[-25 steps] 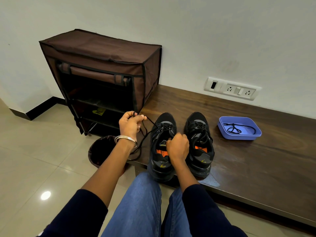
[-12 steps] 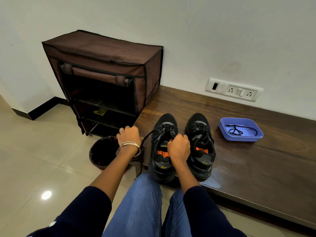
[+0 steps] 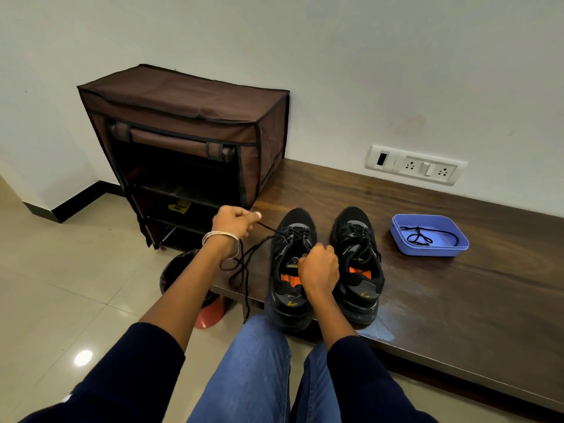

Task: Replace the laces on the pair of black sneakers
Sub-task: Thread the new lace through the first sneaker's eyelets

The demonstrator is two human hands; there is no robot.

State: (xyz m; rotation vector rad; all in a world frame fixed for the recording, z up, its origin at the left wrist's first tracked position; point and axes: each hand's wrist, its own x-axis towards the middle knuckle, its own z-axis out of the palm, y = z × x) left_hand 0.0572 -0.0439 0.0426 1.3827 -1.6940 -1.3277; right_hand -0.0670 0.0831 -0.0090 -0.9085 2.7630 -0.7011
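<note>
Two black sneakers stand side by side on a dark wooden bench (image 3: 442, 300), toes toward the wall. My right hand (image 3: 317, 267) grips the tongue of the left sneaker (image 3: 290, 279). My left hand (image 3: 233, 222), with a silver bangle on the wrist, pinches a black lace (image 3: 244, 270) that runs out of the left sneaker's front eyelets; the loose lace loops down past the bench edge. The right sneaker (image 3: 358, 264) is still laced. A blue tray (image 3: 427, 250) to the right holds another black lace (image 3: 421, 236).
A brown fabric shoe rack (image 3: 189, 141) stands open at the bench's left end. A dark bin (image 3: 180, 270) and a red object (image 3: 212, 312) sit on the tiled floor below my left arm. A switch and socket panel (image 3: 415, 166) is on the wall. My jeans-clad knees fill the bottom.
My left hand dropped to the bench edge, then rose up and left again, drawing more lace out of the left sneaker. My right hand stayed on the tongue.
</note>
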